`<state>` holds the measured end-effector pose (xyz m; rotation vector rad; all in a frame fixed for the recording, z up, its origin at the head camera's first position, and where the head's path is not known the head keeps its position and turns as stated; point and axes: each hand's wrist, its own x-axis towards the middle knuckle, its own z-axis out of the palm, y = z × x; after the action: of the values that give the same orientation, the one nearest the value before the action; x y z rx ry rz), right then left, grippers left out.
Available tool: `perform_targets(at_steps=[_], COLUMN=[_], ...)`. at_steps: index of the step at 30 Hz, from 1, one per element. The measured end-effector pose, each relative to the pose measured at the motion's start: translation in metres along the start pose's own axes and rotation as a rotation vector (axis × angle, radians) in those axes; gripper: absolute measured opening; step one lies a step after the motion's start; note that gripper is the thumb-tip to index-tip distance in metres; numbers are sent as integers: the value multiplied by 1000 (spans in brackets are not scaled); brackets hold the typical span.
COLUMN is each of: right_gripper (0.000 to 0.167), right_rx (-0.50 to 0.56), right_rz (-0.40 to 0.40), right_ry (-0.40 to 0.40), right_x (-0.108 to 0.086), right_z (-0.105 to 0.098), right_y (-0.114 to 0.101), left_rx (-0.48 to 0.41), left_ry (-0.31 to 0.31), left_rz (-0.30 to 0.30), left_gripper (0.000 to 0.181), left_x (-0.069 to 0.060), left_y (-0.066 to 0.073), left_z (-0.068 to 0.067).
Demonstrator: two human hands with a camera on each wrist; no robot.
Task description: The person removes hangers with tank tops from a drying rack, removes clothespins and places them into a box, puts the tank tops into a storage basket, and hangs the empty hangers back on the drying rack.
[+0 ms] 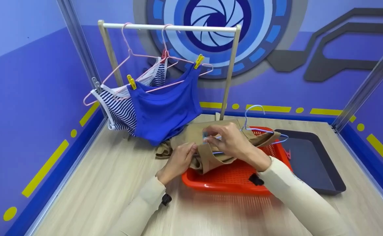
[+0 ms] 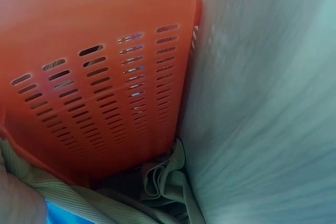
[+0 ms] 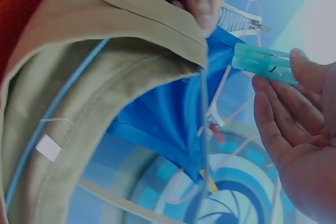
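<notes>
A tan garment (image 1: 207,157) lies over the red basket (image 1: 211,186), with a light blue hanger (image 1: 245,119) inside its waistband. My left hand (image 1: 178,160) pinches the waistband's left end; in the right wrist view those fingers (image 3: 206,3) hold the fabric edge. My right hand (image 1: 232,141) pinches a teal clothespin (image 3: 262,62) between thumb and fingers, just beside that corner and apart from the cloth. In the left wrist view, part of the left hand (image 2: 21,200) shows next to the garment (image 2: 94,203) and the basket (image 2: 94,3).
Behind stands a rack (image 1: 184,28) with pink hangers (image 1: 114,69) bearing a blue garment (image 1: 168,108) and striped garments (image 1: 120,106), clipped with yellow (image 1: 131,82) and grey pegs (image 1: 96,84). A dark tray (image 1: 312,164) lies right of the basket, near a red peg (image 1: 288,154).
</notes>
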<state>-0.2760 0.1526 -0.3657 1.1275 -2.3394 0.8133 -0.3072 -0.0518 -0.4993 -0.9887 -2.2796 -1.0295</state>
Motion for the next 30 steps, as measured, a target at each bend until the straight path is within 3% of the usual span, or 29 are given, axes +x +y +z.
perform_targets(at_steps=[6, 13, 19, 30], right_gripper=[26, 40, 49, 53], right_rx=[-11, -26, -57, -202], right_rz=[43, -39, -40, 140], right_ry=[-12, 134, 247, 393], right_x=[-12, -41, -66, -100], right_z=[-26, -68, -103, -146], right_y=[-11, -14, -5, 13], left_rx=[6, 14, 14, -7], left_ry=[8, 22, 35, 43], left_rz=[-1, 1, 15, 15], left_gripper=[30, 31, 29, 30], left_x=[-1, 2, 1, 1], left_y=[1, 0, -2, 0], left_z=[2, 3, 4, 2])
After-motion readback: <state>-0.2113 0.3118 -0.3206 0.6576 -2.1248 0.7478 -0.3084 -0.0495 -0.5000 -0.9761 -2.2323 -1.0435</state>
